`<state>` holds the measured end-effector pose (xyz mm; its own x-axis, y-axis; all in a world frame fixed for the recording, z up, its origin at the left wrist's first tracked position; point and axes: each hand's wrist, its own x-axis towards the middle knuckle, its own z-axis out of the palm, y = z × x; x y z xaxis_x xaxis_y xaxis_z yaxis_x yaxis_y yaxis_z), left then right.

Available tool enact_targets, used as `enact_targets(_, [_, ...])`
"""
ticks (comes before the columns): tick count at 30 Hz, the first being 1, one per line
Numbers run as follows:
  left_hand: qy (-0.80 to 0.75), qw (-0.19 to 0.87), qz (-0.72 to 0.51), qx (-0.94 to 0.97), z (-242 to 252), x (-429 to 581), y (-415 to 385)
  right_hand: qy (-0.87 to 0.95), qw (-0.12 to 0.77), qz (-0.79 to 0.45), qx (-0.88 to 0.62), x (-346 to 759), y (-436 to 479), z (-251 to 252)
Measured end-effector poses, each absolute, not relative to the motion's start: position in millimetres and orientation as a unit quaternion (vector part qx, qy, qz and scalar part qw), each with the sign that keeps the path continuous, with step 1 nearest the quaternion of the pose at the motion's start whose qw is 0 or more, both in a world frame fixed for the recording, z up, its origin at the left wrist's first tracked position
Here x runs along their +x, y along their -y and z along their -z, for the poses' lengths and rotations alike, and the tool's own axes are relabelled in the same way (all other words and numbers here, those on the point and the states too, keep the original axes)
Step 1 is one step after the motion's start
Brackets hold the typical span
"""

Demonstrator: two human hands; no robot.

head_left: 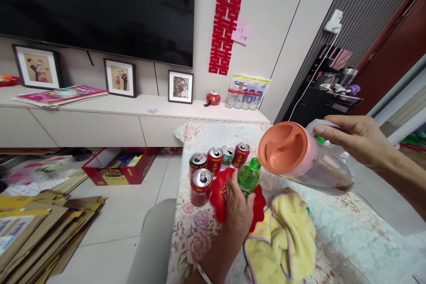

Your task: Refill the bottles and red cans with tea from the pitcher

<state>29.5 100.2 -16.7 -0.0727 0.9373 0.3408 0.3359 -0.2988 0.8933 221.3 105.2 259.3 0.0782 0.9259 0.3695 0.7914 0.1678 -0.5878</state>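
Observation:
My left hand (238, 211) is wrapped round a green plastic bottle (249, 175), which stands uncapped over a red scalloped tray (218, 197). Its label is mostly covered by my fingers. Tipped nearly on its side, a clear pitcher (328, 171) with an orange lid (282, 147) hangs in my right hand (361, 137), gripped by its handle. Some brownish liquid shows inside it. The lid lies close to the bottle's mouth; I cannot make out any stream between them. Behind the tray and to its left stand several opened drink cans (201, 186).
A crumpled yellow cloth (282, 237) lies on the flowered tablecloth (195, 230), right of the tray. Beyond is a white cabinet (133, 106) with picture frames, a red pot (213, 97) and lidded jars (242, 100). Flattened cardboard (66, 226) and a red box (120, 168) are on the floor.

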Motion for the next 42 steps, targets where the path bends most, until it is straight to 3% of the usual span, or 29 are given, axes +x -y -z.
enact_targets(42, [-0.509,0.283,-0.528,0.618,19.9,30.2,-101.2,0.663,0.36,-0.09,-0.65,215.4,-105.0,-262.2])
